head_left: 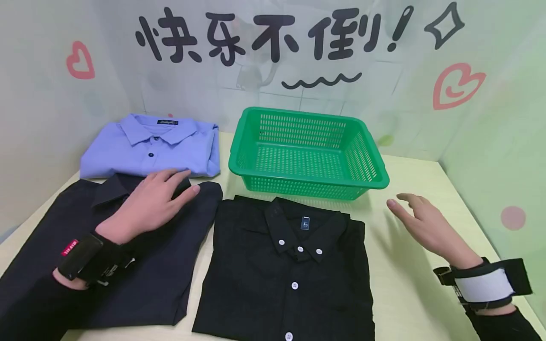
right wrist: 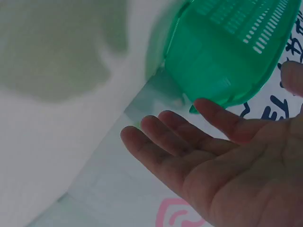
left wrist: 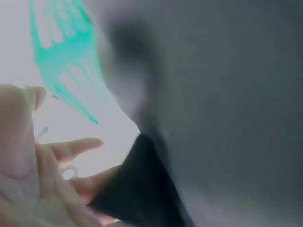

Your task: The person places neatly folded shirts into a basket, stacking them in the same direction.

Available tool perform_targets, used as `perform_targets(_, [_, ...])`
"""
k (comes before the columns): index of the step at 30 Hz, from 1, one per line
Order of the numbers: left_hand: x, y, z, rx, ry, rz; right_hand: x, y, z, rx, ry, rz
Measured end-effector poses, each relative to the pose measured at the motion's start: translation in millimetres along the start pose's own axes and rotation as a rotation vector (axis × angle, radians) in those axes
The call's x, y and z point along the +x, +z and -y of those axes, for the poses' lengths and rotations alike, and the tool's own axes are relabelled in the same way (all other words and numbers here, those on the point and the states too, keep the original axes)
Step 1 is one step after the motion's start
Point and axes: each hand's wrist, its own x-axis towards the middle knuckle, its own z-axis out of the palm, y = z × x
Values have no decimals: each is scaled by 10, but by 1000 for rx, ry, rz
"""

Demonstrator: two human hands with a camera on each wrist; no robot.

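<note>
My left hand [head_left: 149,203] lies flat on the collar end of the navy shirt [head_left: 123,265], fingers straight and pointing toward the green basket [head_left: 379,177], palm pressing the cloth rather than gripping it. That shirt runs lengthwise from its collar, near the folded light-blue shirt [head_left: 149,147] behind it, back toward my body, so its long axis points away from me and slightly right. My left hand is the one on it; my right is well apart from it, across the table.

My right hand [head_left: 422,222] hovers over the bare cream table [head_left: 405,293], fingers spread and relaxed, holding nothing. The right wrist view shows the open palm [right wrist: 227,165] with the basket's wall [right wrist: 222,56] just beyond the fingertips, near but not touching as far as I can tell.

Between my hands lies the folded black shirt [head_left: 290,270], collar toward the basket, white buttons running down its middle toward me. It sits just beside the navy shirt, edges almost meeting, and its collar edge lies close in front of the basket's near rim. It is closer to my left hand than to my right.

The left wrist view is badly blurred; I can make out only my fingers [left wrist: 71,146], dark cloth [left wrist: 142,189] and a smear of green basket [left wrist: 61,52].
</note>
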Motion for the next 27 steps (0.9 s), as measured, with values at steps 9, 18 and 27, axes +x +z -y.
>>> perform_targets(9, [-213, 89, -565, -448, -160, -87, -200, 183, 219, 588, 84, 106])
perform_targets(18, [-288, 293, -852, -947, -407, 182, -327, 246, 270, 971, 178, 384])
perform_targets(27, [-428, 319, -806, -1251, -420, 233, -355, 348, 220, 1258, 195, 612])
